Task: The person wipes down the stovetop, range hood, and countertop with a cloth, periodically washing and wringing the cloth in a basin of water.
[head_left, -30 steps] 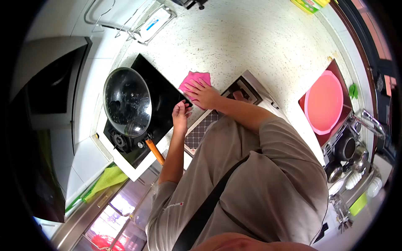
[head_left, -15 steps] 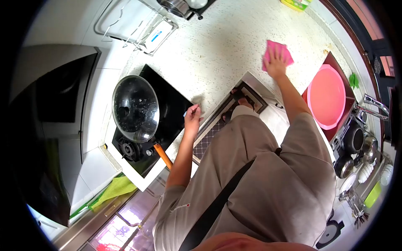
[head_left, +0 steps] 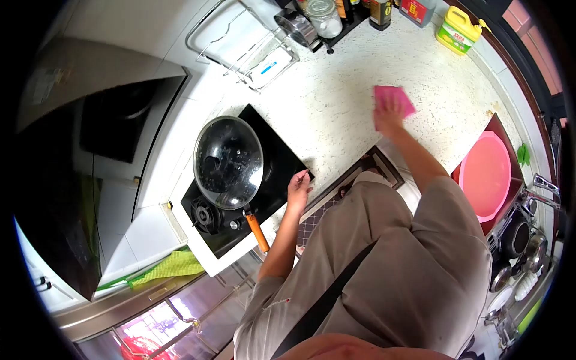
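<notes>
My right hand (head_left: pixel 390 117) presses a pink cloth (head_left: pixel 403 102) onto the speckled white countertop (head_left: pixel 336 102), its fingers laid over the cloth and slightly blurred. My left hand (head_left: pixel 299 189) rests at the right edge of the black glass cooktop (head_left: pixel 279 159), fingers loosely bent and a little apart, with nothing visible in them. On the cooktop, left of that hand, sits a pan covered by a glass lid (head_left: pixel 229 162). Its orange-brown handle (head_left: pixel 257 233) points toward my left forearm.
A pink basin (head_left: pixel 487 174) sits in the sink at right, near the faucet (head_left: pixel 543 189) and several pots. At the back stand a yellow jug (head_left: pixel 459 30), a glass jar (head_left: pixel 324 18) and bottles. A wire rack (head_left: pixel 240 48) is on the wall behind the cooktop.
My right hand has slid the pink cloth leftward over the countertop, away from the sink. My left hand stays by the cooktop edge. The camera view has shifted, bringing more back-counter items into sight.
</notes>
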`<action>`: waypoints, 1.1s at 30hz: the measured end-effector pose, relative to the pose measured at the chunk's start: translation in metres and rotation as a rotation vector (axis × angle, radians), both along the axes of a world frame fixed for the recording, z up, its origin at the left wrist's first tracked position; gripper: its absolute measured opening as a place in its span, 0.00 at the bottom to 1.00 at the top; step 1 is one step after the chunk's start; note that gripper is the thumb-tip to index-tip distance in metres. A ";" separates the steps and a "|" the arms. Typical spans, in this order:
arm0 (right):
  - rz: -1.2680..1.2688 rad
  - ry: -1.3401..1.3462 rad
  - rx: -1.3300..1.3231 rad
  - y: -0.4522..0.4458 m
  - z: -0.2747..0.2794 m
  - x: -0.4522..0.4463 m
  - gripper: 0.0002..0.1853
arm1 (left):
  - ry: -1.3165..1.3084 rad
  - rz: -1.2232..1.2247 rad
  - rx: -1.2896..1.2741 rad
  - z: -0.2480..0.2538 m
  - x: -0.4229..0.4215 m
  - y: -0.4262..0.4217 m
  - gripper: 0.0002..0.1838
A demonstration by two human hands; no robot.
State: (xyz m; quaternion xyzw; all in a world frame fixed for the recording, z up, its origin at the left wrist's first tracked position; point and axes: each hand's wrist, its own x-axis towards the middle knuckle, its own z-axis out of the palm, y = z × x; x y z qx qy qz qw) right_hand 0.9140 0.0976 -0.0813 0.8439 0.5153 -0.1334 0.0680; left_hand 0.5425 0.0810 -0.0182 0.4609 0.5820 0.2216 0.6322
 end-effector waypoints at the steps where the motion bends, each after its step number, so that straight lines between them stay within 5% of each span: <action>1: 0.164 -0.022 0.084 0.010 -0.010 -0.008 0.31 | -0.001 0.013 -0.012 0.002 0.004 0.001 0.18; 9: 0.723 0.182 0.376 0.086 -0.027 -0.069 0.33 | 0.009 0.032 -0.081 0.030 0.039 0.020 0.18; 15: 0.709 0.288 0.414 0.105 -0.020 -0.047 0.37 | -0.008 0.061 -0.092 0.025 0.054 0.035 0.17; 21: 0.231 0.089 0.082 0.148 0.009 0.068 0.39 | 0.060 0.064 -0.146 0.029 0.077 0.048 0.19; 25: -0.045 -0.033 0.149 0.154 0.007 0.154 0.39 | 0.068 0.071 -0.158 0.026 0.084 0.055 0.21; 29: 0.088 0.007 0.115 0.182 -0.013 0.145 0.37 | 0.054 0.078 -0.179 0.020 0.093 0.061 0.22; 30: 0.149 0.225 0.138 0.189 -0.027 0.134 0.37 | 0.071 0.080 -0.195 0.017 0.095 0.060 0.23; 33: 0.431 0.105 0.439 0.188 -0.026 0.131 0.36 | 0.101 0.069 -0.224 0.016 0.103 0.060 0.24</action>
